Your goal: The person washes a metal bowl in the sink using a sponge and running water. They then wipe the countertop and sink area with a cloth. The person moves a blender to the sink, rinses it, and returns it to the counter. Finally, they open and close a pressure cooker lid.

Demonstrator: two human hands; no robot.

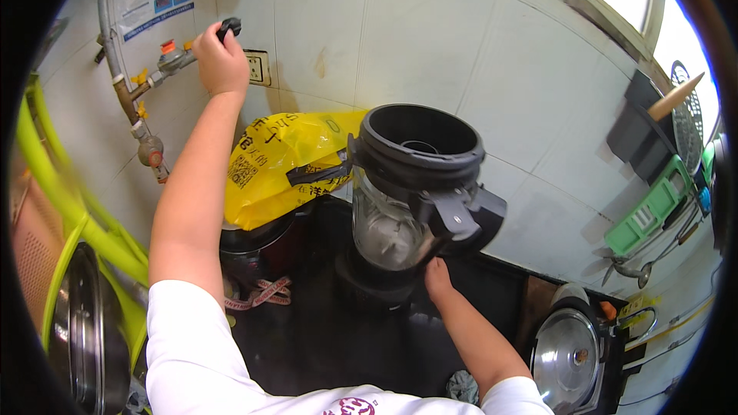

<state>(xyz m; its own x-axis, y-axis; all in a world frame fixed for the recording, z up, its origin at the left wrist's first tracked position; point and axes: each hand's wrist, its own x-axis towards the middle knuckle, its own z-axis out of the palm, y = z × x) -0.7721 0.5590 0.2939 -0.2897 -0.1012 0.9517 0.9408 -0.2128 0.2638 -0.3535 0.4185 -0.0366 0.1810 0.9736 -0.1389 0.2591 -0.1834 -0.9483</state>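
Note:
A large blender (398, 207) with a glass jar and a black collar stands on a black counter (346, 346), against the tiled wall. My left hand (222, 63) is raised beside the wall socket (258, 67), its fingers closed around a black power plug (230, 27). Low at the blender's right side, my right hand (438, 276) touches or lies close to its base; the fingertips are hidden behind it. A yellow plastic bag (282, 167) with printing lies left of the jar, over a dark round pot-like appliance (259, 248).
A gas pipe with a valve (171, 57) runs along the left wall. Green racks (75, 207) hold metal pans at the left. On the right are a glass lid (566, 357), hanging utensils (640, 271) and a green holder (651, 207). A crumpled cloth (463, 386) lies near my right forearm.

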